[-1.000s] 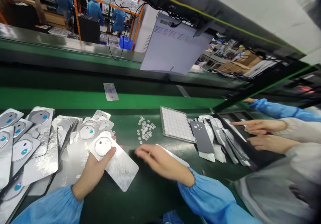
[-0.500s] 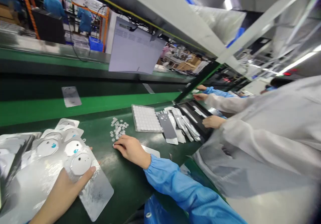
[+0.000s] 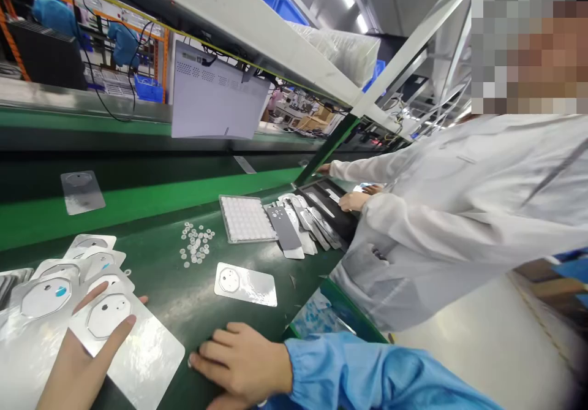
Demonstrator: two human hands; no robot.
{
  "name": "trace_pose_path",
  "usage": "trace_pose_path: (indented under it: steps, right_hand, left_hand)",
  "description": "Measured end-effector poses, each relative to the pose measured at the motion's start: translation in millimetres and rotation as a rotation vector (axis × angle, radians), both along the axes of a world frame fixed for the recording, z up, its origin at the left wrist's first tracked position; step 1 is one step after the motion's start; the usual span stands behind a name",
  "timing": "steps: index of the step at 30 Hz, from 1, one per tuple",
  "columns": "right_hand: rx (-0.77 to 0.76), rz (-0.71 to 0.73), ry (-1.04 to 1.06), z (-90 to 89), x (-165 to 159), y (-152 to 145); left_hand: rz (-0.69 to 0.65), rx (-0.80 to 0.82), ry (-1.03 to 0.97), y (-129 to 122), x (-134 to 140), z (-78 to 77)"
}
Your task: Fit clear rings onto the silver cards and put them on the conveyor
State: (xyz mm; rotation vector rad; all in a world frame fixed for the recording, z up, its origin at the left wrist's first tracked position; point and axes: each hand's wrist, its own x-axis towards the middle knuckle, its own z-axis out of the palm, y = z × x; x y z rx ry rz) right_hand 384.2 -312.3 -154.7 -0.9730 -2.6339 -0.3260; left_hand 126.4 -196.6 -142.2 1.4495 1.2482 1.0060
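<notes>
My left hand grips a silver rectangular plate by its side, thumb across the face. The plate has an octagonal outlined area with small dark holes. Under and behind it lie several similar plates, some with blue tabs. My right hand is over the bench at the lower middle, fingers spread and thumb apart; a small pale spot shows at one fingertip, too small to name. Beyond it lies a single silver plate. A cluster of small whitish rings is scattered on the green mat further left.
A clear-edged tray of white pieces sits beside a dark-grey plate and a pile of silver strips. A co-worker in white works at a black tray. A green bin stands at the bench edge.
My right hand has moved from the rings back toward the near edge, its fingers spreading. The single plate it partly covered now shows fully. The view has shifted right.
</notes>
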Motion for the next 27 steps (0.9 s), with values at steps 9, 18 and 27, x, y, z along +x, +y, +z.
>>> trace_pose_path:
  steps: [9, 18, 27]
  right_hand:
    - [-0.412, 0.097, 0.216, -25.2, -6, -29]
    - [-1.352, -0.489, 1.225, 44.9, -23, 35]
    - [-1.268, -0.455, 1.126, 51.6, -41, 55]
  left_hand:
    - [0.046, -0.131, -0.036, -5, 2, -1.3]
    - [-0.114, 0.089, 0.034, -25, 6, 10.9]
    - [-0.349, 0.060, -0.042, -31, 6, 14.6]
